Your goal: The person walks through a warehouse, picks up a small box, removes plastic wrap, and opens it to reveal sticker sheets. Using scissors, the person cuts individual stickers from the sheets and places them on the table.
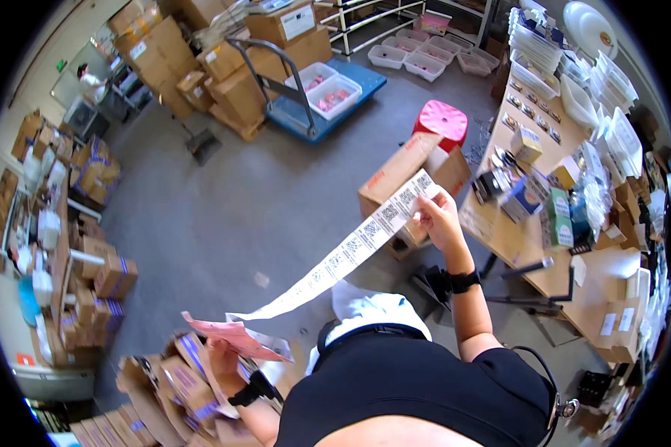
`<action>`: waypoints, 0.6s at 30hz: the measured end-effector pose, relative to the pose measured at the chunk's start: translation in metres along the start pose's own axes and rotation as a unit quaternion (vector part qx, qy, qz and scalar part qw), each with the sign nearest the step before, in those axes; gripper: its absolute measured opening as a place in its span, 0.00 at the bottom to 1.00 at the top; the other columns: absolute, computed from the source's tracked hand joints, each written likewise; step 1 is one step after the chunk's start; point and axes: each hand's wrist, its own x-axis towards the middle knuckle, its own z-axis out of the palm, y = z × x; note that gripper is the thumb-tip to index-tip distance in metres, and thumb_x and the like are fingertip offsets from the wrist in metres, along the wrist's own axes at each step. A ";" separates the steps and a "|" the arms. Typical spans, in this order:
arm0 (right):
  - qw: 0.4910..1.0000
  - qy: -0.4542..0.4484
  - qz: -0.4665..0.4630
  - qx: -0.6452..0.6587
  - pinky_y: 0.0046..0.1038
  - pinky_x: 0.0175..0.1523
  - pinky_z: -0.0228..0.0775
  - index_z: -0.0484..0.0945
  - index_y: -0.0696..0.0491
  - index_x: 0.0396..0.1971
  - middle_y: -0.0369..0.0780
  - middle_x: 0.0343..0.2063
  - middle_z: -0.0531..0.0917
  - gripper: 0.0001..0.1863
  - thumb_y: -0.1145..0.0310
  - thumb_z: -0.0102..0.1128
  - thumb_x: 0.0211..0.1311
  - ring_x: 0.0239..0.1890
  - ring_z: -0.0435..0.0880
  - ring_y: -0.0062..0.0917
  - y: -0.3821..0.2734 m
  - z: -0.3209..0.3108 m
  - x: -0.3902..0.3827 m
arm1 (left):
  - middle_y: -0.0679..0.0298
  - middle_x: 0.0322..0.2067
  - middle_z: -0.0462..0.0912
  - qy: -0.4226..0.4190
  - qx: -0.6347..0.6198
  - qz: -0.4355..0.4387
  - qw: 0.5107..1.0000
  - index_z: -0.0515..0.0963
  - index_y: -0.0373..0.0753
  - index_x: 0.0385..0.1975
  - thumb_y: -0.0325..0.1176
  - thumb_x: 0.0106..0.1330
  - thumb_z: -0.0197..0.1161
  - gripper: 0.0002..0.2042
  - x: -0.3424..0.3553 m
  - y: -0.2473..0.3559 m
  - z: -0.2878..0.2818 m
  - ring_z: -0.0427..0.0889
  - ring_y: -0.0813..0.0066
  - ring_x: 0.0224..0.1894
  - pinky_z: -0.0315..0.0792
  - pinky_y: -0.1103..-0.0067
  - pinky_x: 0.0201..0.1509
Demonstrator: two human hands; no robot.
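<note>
My right hand [436, 216] grips the upper end of a long white strip of printed labels [350, 246] between thumb and fingers, held out in front of me. My left hand [224, 357] holds a pink sheet or pouch with white backing [238, 337] low at the left. The strip runs diagonally down to it. Below and behind the strip's upper part stands a cardboard box [384, 182], with a pink plastic stool [440, 119] just beyond.
A long table [507, 235] with boxes and stacked plastic bins runs along the right. A blue trolley [291, 123] carrying two bins stands ahead, beside stacked cartons [160, 63]. More cartons [164, 395] lie at lower left. A person [93, 86] is at the far left.
</note>
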 end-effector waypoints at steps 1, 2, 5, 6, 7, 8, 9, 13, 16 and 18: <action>1.000 0.005 0.003 -0.002 0.18 0.24 0.72 0.68 0.58 0.38 0.41 0.29 0.79 0.09 0.72 0.51 0.60 0.20 0.79 0.20 0.002 0.011 0.027 | 0.59 0.42 0.77 -0.004 -0.008 0.004 1.000 0.69 0.34 0.46 0.41 0.53 0.65 0.24 0.037 0.014 0.012 0.76 0.68 0.45 0.68 0.75 0.51; 1.000 0.016 0.005 -0.009 0.19 0.25 0.73 0.67 0.59 0.39 0.42 0.30 0.79 0.09 0.72 0.50 0.60 0.21 0.79 0.21 -0.001 0.021 0.050 | 0.60 0.41 0.77 -0.022 -0.026 -0.031 0.999 0.69 0.34 0.45 0.39 0.52 0.66 0.23 0.068 0.023 0.009 0.77 0.69 0.44 0.68 0.76 0.50; 0.997 0.072 -0.008 -0.034 0.21 0.30 0.76 0.67 0.58 0.39 0.42 0.30 0.80 0.09 0.72 0.50 0.60 0.25 0.81 0.23 0.000 0.051 0.124 | 0.59 0.39 0.78 -0.054 -0.024 -0.081 0.995 0.69 0.33 0.45 0.36 0.53 0.65 0.22 0.165 0.029 -0.014 0.78 0.67 0.42 0.72 0.73 0.46; 0.995 0.077 -0.011 -0.057 0.21 0.30 0.76 0.67 0.58 0.38 0.42 0.31 0.80 0.09 0.72 0.50 0.60 0.25 0.82 0.24 0.002 0.054 0.145 | 0.59 0.39 0.78 -0.059 -0.017 -0.108 0.992 0.69 0.33 0.45 0.36 0.53 0.65 0.22 0.194 0.031 -0.014 0.78 0.67 0.41 0.72 0.73 0.46; 0.996 0.075 -0.013 -0.040 0.21 0.30 0.76 0.68 0.57 0.38 0.42 0.30 0.80 0.08 0.72 0.50 0.60 0.25 0.82 0.24 0.002 0.055 0.167 | 0.58 0.39 0.78 -0.068 -0.012 -0.128 0.989 0.70 0.33 0.44 0.36 0.53 0.65 0.21 0.228 0.029 -0.012 0.78 0.67 0.41 0.72 0.73 0.46; 0.996 0.071 -0.024 -0.038 0.21 0.30 0.76 0.68 0.57 0.37 0.42 0.30 0.80 0.08 0.72 0.51 0.60 0.25 0.82 0.24 0.001 0.056 0.192 | 0.58 0.39 0.78 -0.084 0.000 -0.141 0.986 0.70 0.32 0.44 0.36 0.53 0.65 0.21 0.270 0.033 0.000 0.78 0.67 0.41 0.72 0.73 0.46; 0.994 0.087 -0.031 -0.050 0.21 0.30 0.76 0.68 0.57 0.37 0.42 0.29 0.80 0.07 0.72 0.51 0.60 0.25 0.82 0.24 -0.004 0.055 0.213 | 0.58 0.38 0.79 -0.090 0.019 -0.135 0.987 0.71 0.32 0.42 0.37 0.53 0.66 0.20 0.304 0.033 0.015 0.79 0.67 0.40 0.72 0.74 0.47; 0.977 0.180 -0.088 -0.067 0.21 0.30 0.76 0.68 0.56 0.36 0.41 0.28 0.80 0.07 0.71 0.50 0.61 0.25 0.82 0.24 -0.015 0.031 0.297 | 0.63 0.35 0.80 -0.200 0.045 -0.170 0.964 0.74 0.34 0.39 0.37 0.53 0.66 0.17 0.474 0.032 0.065 0.79 0.72 0.37 0.71 0.77 0.43; 0.950 0.286 -0.118 -0.024 0.22 0.31 0.75 0.69 0.56 0.36 0.41 0.29 0.81 0.06 0.71 0.51 0.60 0.25 0.82 0.24 -0.024 0.019 0.341 | 0.64 0.34 0.80 -0.281 0.066 -0.225 0.931 0.74 0.34 0.38 0.37 0.53 0.66 0.16 0.608 0.024 0.125 0.79 0.73 0.36 0.71 0.79 0.41; 0.928 0.342 -0.148 0.009 0.22 0.31 0.75 0.69 0.56 0.35 0.41 0.29 0.81 0.06 0.72 0.51 0.60 0.26 0.82 0.24 -0.035 0.014 0.356 | 0.63 0.33 0.80 -0.347 0.091 -0.239 0.902 0.75 0.33 0.36 0.33 0.55 0.63 0.13 0.684 0.008 0.173 0.79 0.74 0.34 0.70 0.81 0.39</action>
